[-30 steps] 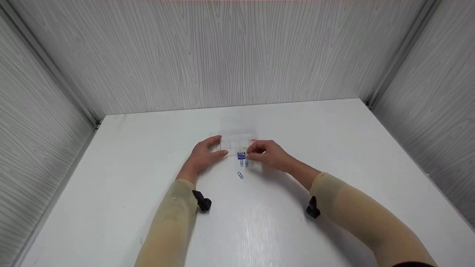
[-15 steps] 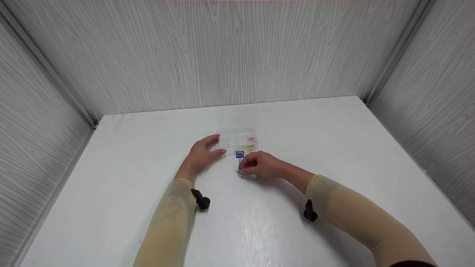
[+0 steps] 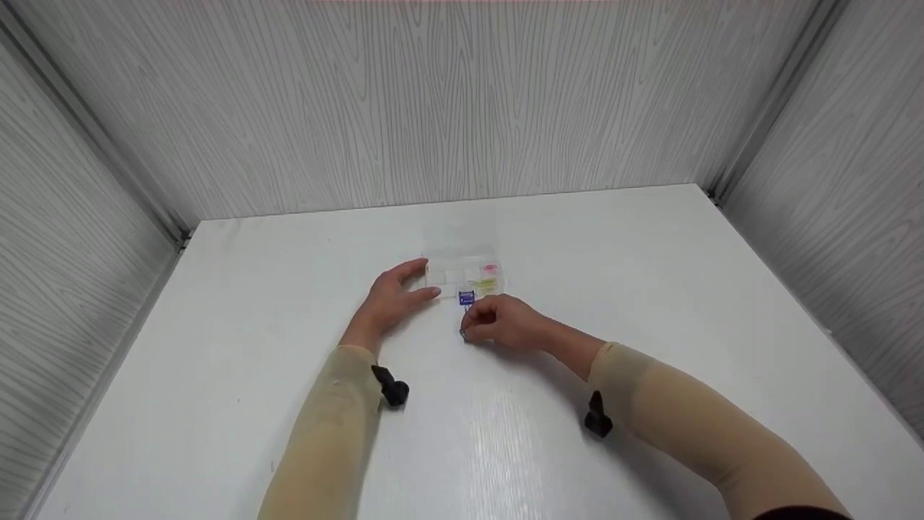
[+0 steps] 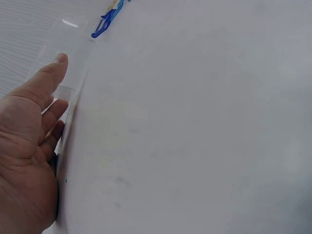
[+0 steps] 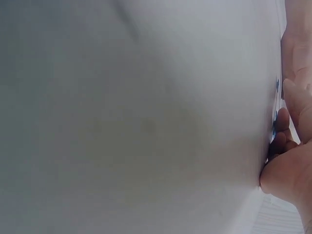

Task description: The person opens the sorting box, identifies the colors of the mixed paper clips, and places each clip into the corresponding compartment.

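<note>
A clear plastic compartment box (image 3: 435, 277) lies on the white table. My left hand (image 3: 393, 295) holds its left end, thumb at the near edge and fingers at the far side. In the left wrist view the thumb (image 4: 51, 75) lies over the box. My right hand (image 3: 505, 323) pinches a small blue paper clip (image 3: 463, 334) with thumb and forefinger, close to the table in front of the box. Blue clips (image 3: 467, 297) sit in the near middle compartment, yellow clips (image 3: 488, 284) and pink clips (image 3: 490, 268) at the right. The right fingers partly hide further paper clips on the table.
The white table (image 3: 462, 433) runs back to a grey wood-grain panel (image 3: 447, 108), with similar panels at both sides. The transparent lid (image 3: 460, 238) extends behind the box. Black wrist-worn devices (image 3: 393, 390) are on both forearms.
My right hand has moved from beside the blue compartment toward me and slightly left, down to the loose paper clip, and now pinches it. The left hand stays at the box.
</note>
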Available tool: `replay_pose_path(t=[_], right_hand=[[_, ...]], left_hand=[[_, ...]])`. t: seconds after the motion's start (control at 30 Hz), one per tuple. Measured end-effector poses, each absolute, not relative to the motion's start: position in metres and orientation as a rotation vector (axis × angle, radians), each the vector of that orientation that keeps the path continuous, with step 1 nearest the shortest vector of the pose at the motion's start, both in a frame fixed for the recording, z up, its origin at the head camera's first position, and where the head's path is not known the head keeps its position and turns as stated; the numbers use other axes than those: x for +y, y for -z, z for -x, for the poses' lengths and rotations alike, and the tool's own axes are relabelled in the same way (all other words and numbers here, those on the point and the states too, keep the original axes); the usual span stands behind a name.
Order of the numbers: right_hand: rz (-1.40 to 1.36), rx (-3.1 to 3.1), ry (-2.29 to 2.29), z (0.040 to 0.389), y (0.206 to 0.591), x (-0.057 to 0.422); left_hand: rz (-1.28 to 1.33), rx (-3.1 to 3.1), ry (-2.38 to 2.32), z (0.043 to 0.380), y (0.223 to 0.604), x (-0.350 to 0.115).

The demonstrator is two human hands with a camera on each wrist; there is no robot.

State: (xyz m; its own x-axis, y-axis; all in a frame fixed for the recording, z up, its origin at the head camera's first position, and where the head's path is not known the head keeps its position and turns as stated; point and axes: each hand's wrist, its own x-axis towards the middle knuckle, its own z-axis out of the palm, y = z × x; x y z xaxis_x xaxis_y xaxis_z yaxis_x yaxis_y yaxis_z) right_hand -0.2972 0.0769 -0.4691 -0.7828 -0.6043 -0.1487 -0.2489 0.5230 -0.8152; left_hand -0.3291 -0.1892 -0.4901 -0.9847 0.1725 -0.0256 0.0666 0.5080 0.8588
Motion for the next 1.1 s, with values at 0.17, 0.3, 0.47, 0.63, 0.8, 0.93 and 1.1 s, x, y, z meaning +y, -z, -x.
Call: replay_pose_path(t=[0.17,0.3,0.47,0.63,0.8,0.93,1.1], right_hand=[[0.702,2.389,1.157,0.2948,0.4697,0.0748],[0.740,2.420,1.129,0.2937,0.4680,0.0741],[0.749,2.425,1.123,0.2947,0.4697,0.0751],[0.758,2.426,1.123,0.2946,0.4715,0.0773],[0.788,2.425,1.124,0.2943,0.4727,0.0788],[0.813,2.418,1.136,0.2949,0.4735,0.0786],[0.801,2.412,1.137,0.2951,0.4716,0.0771]], left_hand=[[-0.210,2.637,-1.495,0.3302,0.4906,-0.1893],[-0.201,2.636,-1.496,0.3291,0.4894,-0.1890],[-0.213,2.631,-1.503,0.3280,0.4906,-0.1888],[-0.216,2.642,-1.493,0.3285,0.4916,-0.1872],[-0.206,2.629,-1.493,0.3294,0.4930,-0.1858],[-0.199,2.634,-1.491,0.3283,0.4925,-0.1862],[-0.218,2.640,-1.500,0.3282,0.4905,-0.1873]])
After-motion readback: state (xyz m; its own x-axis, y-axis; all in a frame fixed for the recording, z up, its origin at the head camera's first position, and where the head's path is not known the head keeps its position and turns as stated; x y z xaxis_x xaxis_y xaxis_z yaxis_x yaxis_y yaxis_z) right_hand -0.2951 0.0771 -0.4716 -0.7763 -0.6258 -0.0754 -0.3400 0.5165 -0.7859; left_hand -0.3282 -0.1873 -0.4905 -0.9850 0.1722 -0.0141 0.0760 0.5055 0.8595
